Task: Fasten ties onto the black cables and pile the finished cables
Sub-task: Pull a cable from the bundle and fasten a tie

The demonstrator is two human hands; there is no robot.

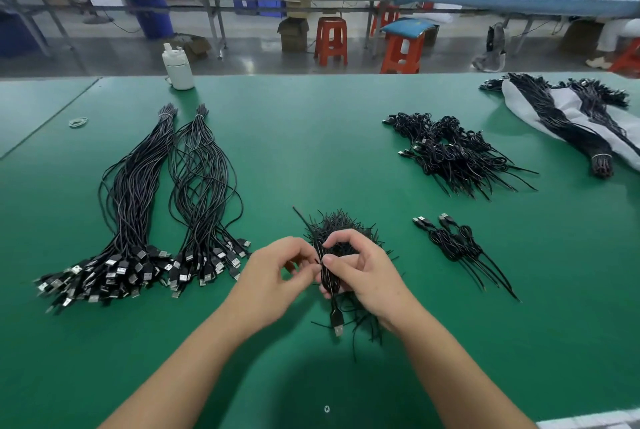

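Note:
My right hand grips a folded black cable whose USB plug hangs down toward me. My left hand pinches the end of a thin black tie at the cable's side. Both hands hover over a heap of loose black ties on the green table. Two long bundles of untied black cables lie at the left, plugs toward me. A small group of tied cables lies to the right, and a bigger pile of tied cables sits beyond it.
A white bottle stands at the table's far edge. Rubber bands lie at the far left. More cable bundles rest on a white bag at the far right. Red stools and workbenches stand beyond the table.

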